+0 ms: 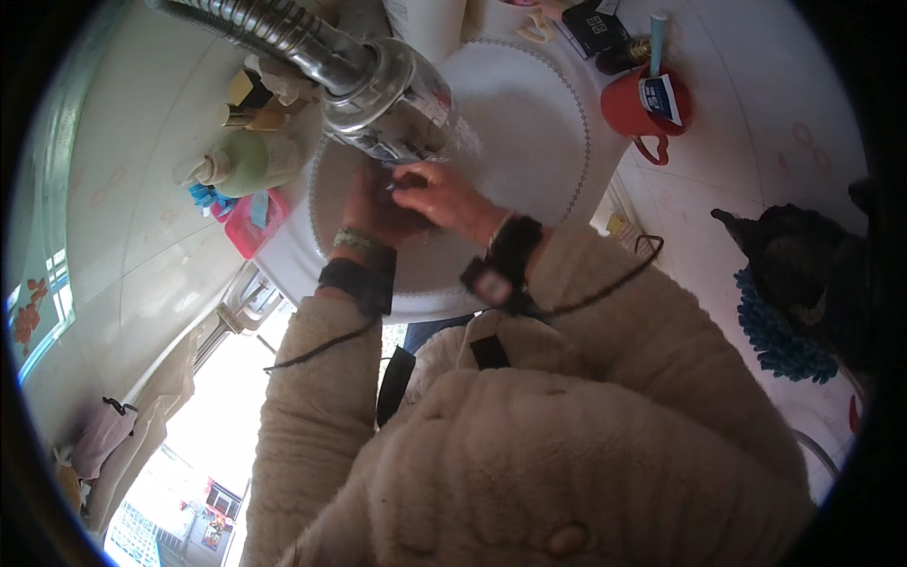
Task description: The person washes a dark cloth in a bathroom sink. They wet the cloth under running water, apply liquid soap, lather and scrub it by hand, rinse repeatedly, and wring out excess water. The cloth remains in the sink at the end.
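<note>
My left hand (377, 212) and my right hand (448, 195) are close together over the white washbasin (521, 113), just below the metal tap (397, 106). Water sprays from the tap's mouth beside my right hand. The right fingers are curled near the left palm. A small pale glint shows between the hands, but whether it is an object or water cannot be told. The left fingertips are blurred and partly hidden by the tap. Each wrist wears a black strap, and a green beaded bracelet (354, 239) circles the left one.
Left of the basin stand a green pump bottle (244, 161) and a pink soap dish (256, 223). A red mug (627, 106) holding a toothbrush and a tube is on the right rim. Dark cloth (801, 269) and a blue chenille mop or mitt (769, 333) hang further right.
</note>
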A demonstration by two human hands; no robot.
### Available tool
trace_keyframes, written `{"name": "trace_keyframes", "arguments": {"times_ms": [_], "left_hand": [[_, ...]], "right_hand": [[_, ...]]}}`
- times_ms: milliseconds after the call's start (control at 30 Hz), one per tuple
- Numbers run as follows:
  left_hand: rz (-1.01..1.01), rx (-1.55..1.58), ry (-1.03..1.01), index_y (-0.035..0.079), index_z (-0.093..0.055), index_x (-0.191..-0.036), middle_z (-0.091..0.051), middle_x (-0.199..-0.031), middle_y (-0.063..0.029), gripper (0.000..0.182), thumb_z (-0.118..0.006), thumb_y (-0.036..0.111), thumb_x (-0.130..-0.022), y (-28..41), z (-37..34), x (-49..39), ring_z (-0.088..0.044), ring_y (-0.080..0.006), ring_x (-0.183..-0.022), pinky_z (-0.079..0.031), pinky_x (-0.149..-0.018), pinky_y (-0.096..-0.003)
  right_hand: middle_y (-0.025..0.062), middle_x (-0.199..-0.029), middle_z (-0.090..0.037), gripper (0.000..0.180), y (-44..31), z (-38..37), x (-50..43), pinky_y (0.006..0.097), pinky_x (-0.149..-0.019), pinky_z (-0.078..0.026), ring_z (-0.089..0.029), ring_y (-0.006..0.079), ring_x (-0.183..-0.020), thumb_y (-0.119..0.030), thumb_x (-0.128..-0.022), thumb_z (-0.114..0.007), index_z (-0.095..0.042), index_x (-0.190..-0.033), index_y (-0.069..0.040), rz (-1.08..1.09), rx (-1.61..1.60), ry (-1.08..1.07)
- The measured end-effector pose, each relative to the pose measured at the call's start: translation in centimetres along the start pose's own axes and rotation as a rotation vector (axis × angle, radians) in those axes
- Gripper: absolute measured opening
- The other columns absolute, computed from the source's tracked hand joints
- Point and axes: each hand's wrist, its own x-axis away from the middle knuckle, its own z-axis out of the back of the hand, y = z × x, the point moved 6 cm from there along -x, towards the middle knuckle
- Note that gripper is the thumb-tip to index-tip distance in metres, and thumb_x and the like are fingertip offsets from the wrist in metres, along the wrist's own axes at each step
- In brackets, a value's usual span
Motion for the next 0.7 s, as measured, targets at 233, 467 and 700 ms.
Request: {"name": "trace_keyframes", "arguments": {"times_ms": [233,467,700], "left_hand": [[-0.54,-0.642,0.009,0.007,-0.043,-0.127,-0.051,-0.122,-0.0101,0.038,-0.047,0.021,-0.092,0.3,-1.3,0.5,-0.051,-0.0277,-0.112,-0.043,-0.093,-0.0445],[-0.206,-0.356,0.233,0.014,-0.036,-0.135,-0.047,-0.129,-0.0114,0.048,-0.05,0.029,-0.091,0.5,-1.6,3.6,-0.045,-0.0361,-0.118,-0.037,-0.092,-0.0622],[-0.336,-0.022,0.071,0.009,-0.046,-0.125,-0.053,-0.119,-0.0121,0.041,-0.047,0.032,-0.091,0.3,-2.0,2.3,-0.052,-0.0291,-0.109,-0.044,-0.089,-0.0527]], "right_hand": [[0.0124,-0.092,-0.057,0.02,-2.9,5.9,-0.7,0.0428,-0.075,-0.048,-0.056,0.0326,-0.089,-0.023,-0.077,-0.062,-0.061,-0.092,-0.01,-0.021,0.913,0.146],[0.0181,-0.12,-0.047,0.073,1.8,10.2,-1.4,0.0458,-0.087,-0.041,-0.047,0.0376,-0.107,-0.021,-0.063,-0.073,-0.043,-0.129,-0.016,-0.141,1.241,0.256],[0.0164,-0.097,-0.059,0.038,-2.0,-1.0,1.5,0.0412,-0.079,-0.047,-0.057,0.0343,-0.092,-0.035,-0.076,-0.066,-0.06,-0.099,-0.005,0.108,0.228,0.013]]}}
